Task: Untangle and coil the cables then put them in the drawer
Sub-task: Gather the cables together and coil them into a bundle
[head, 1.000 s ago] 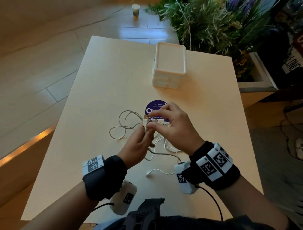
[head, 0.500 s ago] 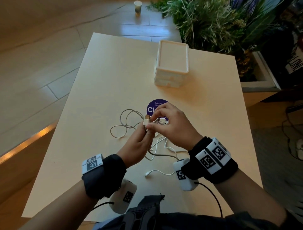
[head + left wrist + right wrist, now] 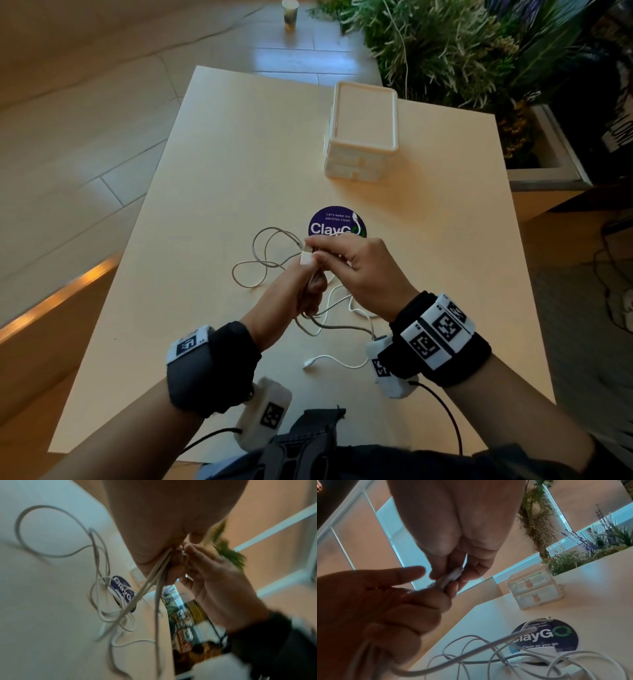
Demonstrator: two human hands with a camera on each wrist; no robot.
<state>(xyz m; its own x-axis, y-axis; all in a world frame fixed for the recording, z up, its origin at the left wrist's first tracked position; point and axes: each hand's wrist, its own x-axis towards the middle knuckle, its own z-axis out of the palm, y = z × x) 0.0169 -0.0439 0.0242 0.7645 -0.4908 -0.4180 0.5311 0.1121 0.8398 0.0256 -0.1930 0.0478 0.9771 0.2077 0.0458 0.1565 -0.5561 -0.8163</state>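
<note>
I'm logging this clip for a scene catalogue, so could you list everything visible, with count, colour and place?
cables: more than one, exact count unclear, white and grey, tangled mid-table, strands lifted into both hands
connector: one, white, pinched between the fingertips of both hands
drawer unit: one, white, two drawers, both closed, far side of the table
sticker: one, round, dark blue, on the table beyond the hands
table: one, pale beige
cup: one, pale, on the floor beyond the table
plants: green, in a planter, far right
wrist bands: two, black with white markers
left hand: grips cable strands
right hand: pinches the connector
</note>
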